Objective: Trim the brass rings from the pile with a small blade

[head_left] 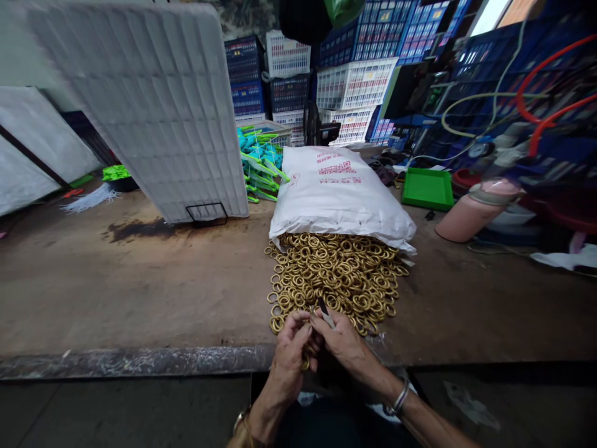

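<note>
At the table's front edge, my left hand (290,356) is closed with a gold-coloured ring (305,363) showing beneath its fingers. My right hand (344,341) meets it fingertip to fingertip and is closed around a slim knife-like tool (326,313), dark at the upper end and silvery lower down. What the fingertips pinch between them is hidden. Just beyond both hands, a heap of gold-coloured rings (336,274) spills from the mouth of a white sack (340,199) with red print.
A tall white ribbed panel (153,112) stands in a black wire holder at left, beside green and blue plastic pieces (259,162). To the right are a green tray (428,188) and a pink bottle (476,211). Stacked crates (352,84) fill the back.
</note>
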The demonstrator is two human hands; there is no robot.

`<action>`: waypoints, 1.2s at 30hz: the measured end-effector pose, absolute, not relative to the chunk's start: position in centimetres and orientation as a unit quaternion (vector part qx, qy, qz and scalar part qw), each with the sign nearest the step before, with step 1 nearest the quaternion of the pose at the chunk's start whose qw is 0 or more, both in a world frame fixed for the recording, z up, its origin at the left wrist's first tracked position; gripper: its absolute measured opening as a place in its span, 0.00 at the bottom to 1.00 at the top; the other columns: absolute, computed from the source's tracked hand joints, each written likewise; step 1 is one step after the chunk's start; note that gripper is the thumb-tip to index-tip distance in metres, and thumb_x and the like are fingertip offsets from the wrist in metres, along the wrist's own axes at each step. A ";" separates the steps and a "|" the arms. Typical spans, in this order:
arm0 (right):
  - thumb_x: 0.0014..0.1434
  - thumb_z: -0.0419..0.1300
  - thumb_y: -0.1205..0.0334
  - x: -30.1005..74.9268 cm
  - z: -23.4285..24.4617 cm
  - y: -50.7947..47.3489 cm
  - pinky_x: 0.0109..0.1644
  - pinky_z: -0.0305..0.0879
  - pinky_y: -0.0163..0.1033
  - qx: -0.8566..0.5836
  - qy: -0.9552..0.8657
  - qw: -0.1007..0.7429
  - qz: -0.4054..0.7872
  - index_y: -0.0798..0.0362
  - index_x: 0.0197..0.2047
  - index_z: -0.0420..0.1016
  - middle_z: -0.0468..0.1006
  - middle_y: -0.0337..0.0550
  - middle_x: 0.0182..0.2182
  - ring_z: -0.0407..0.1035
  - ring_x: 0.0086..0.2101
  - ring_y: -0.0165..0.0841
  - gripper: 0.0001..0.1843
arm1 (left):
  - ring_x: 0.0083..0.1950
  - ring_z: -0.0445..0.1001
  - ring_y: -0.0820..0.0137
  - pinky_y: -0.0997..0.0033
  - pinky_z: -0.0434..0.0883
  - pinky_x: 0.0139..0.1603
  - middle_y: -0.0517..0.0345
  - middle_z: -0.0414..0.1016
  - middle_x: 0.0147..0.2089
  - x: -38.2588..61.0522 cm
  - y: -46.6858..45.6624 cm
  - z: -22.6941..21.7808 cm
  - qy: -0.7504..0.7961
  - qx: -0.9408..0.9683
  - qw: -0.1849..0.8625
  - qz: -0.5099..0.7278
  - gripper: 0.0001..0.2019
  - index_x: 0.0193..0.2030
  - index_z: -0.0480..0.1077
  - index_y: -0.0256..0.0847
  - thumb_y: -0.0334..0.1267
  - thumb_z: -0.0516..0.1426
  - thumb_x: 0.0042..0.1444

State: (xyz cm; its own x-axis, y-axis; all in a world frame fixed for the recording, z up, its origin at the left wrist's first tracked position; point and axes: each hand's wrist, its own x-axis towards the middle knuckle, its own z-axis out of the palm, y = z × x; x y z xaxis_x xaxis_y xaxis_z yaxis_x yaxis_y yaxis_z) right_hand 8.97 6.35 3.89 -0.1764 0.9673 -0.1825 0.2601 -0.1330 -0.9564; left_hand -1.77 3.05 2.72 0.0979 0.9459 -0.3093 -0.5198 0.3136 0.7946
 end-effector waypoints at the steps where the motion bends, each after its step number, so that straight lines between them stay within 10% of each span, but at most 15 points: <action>1: 0.49 0.51 0.53 9.0 4.0 6.3 0.25 0.54 0.30 -0.544 -0.564 0.342 0.519 0.54 0.22 0.61 0.62 0.33 0.18 0.56 0.21 0.25 0.14 | 0.22 0.64 0.77 0.85 0.58 0.14 0.61 0.68 0.25 -1.8 3.0 2.8 0.408 0.255 0.702 0.526 0.13 0.41 0.62 0.39 0.42 0.55 0.51; 29: 0.57 0.43 0.56 10.4 3.4 7.0 0.25 0.52 0.31 -0.566 -0.692 0.298 0.334 0.52 0.23 0.58 0.63 0.34 0.19 0.56 0.21 0.26 0.14 | 0.19 0.63 0.80 0.85 0.54 0.13 0.64 0.65 0.22 -2.1 3.4 2.8 0.389 0.103 0.769 0.497 0.10 0.34 0.62 0.38 0.34 0.59 0.44; 36: 0.47 0.44 0.73 11.7 2.6 5.6 0.31 0.51 0.33 -0.539 -0.804 0.134 0.213 0.52 0.36 0.64 0.72 0.40 0.27 0.66 0.29 0.31 0.15 | 0.18 0.62 0.81 0.85 0.52 0.14 0.65 0.65 0.23 -2.0 3.4 2.9 0.394 0.075 0.751 0.524 0.13 0.32 0.61 0.38 0.35 0.61 0.41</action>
State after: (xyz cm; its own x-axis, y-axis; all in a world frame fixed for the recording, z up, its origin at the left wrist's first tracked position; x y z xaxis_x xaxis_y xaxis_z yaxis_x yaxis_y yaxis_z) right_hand 11.65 5.65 2.57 -0.3822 0.9240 -0.0140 0.8095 0.3275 -0.4872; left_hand -1.97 3.41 2.93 0.1404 0.8468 -0.5130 -0.7288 0.4391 0.5254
